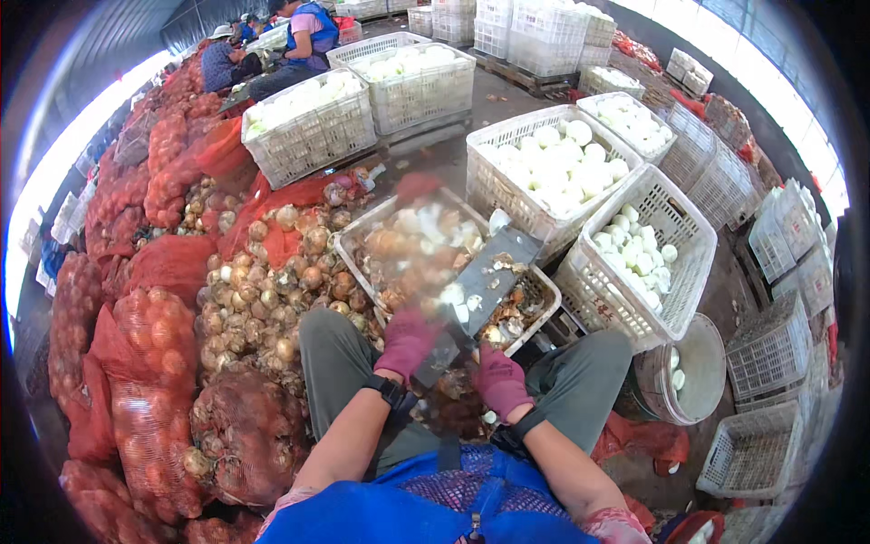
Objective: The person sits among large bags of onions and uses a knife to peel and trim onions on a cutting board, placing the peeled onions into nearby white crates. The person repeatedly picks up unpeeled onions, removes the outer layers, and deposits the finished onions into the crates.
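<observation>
My left hand [409,340], in a pink glove, is over the near edge of a white plastic crate [343,255] of onions and peels; motion blur hides what its fingers do. My right hand [501,382], also gloved in pink, is at the near end of a smaller crate [554,299] of onion skins, its fingertips partly hidden. A grey board [499,272] lies across the crates, with peeled onion pieces [461,302] at its lower left. Blurred peels are between my knees.
Unpeeled onions [255,313] and red mesh sacks [153,387] are heaped at left. Crates of peeled onions [561,163] [639,255] stand at right, beside a white bucket [703,370]. A co-worker in a blue vest [309,34] and another in a hat [221,61] sit at upper left.
</observation>
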Motion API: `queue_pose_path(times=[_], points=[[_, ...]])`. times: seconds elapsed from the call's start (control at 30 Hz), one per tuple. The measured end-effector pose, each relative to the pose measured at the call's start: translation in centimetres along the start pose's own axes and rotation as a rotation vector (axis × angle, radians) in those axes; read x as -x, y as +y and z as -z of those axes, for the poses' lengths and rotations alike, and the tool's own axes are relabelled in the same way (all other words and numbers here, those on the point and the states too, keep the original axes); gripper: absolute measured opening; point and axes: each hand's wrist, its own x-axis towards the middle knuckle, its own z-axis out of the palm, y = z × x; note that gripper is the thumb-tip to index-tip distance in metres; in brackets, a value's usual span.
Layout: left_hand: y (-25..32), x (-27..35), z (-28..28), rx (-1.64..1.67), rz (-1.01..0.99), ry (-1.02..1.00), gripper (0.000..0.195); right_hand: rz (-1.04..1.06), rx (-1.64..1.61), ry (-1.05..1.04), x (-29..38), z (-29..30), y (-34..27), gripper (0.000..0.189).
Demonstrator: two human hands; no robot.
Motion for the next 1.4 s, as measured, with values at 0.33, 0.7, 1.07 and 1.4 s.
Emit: queue_pose_path(times=[0.33,0.7,1.07,1.4], points=[[-3.6,-1.0,-1.4,0.715,0.085,-0.061,0.061,-0.016,-0.808,0.055,-0.3,-0.9,2.7,0.026],[-1.8,-0.2,-1.0,0.462,0.052,-0.057,0.087,0.206,-0.260,0.144,3.1,3.5,-1.3,0.031],[-0.5,-0.8,-3.1,0.405,0.122,0.093,0.079,-0.010,0.164,-0.029,1.8,0.9,-3.5,0.043],[-1.1,-0.6,-2.5,0.471,0.050,0.008,0.083,0.283,0.244,0.182,0.9,-2.5,0.5,0.035]])
